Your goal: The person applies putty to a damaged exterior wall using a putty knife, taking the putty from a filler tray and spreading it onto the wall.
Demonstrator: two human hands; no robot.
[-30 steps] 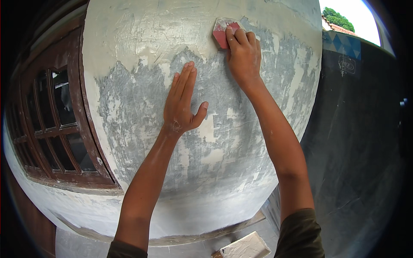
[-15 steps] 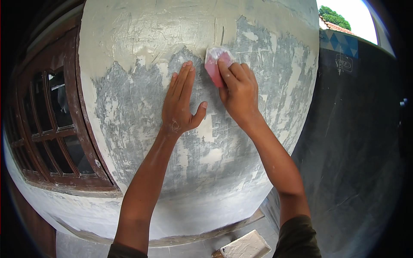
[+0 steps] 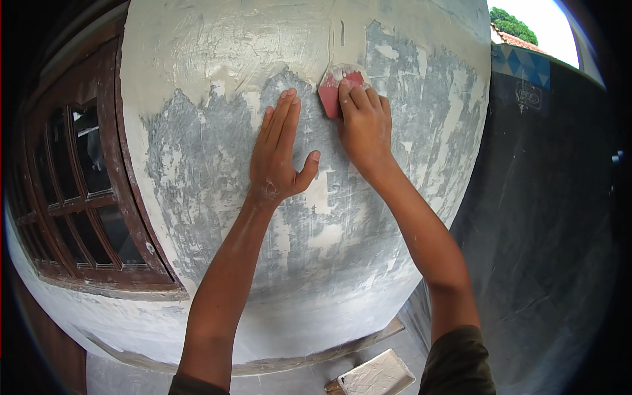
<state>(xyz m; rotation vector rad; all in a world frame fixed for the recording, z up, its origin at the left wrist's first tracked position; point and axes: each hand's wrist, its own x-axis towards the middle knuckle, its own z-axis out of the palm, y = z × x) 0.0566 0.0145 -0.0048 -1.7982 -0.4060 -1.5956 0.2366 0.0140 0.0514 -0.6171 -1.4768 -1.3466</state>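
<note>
Right hand (image 3: 366, 128) closed on a flat, red, angular-edged scraper (image 3: 330, 102), whose upper part is smeared with whitish paste. The fingers lie across the scraper's lower right, a hold that presumably lets them press it evenly; the thumb is hidden. The scraper is against the grey, pale-patched plaster wall (image 3: 220, 148), at the ragged lower margin of the smooth, cream-coloured coating (image 3: 224, 39), which spreads above and to the left of the grip. Left of the grip and apart from it, the left hand (image 3: 278, 155) holds nothing: its fingers are straight and close together, its thumb spread, its palm toward the wall, apparently for bracing. Far below the grip, a pale rectangular tray (image 3: 403, 365) of off-white paste (image 3: 374, 375) rests near the wall's foot, probably for ready reloading.
</note>
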